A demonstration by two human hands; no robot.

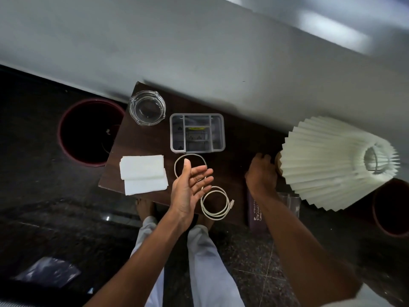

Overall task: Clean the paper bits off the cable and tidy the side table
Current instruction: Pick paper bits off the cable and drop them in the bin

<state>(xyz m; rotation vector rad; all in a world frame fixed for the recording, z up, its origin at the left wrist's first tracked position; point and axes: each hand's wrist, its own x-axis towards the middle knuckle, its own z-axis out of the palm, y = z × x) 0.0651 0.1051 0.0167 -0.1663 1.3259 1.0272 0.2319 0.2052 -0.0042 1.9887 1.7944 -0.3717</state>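
Leftmost, one red-rimmed bin stood on the floor beside the worktop. On the worktop lay two white paper sheets (overlapping), one glass ashtray and one grey divided tray. The cable lay near the front edge in two loops. The left grip hovered over it, fingers spread, holding nothing. The right grip curled against the base of one pleated lamp; whether it clasped it could not be told. A second bin showed at far right.
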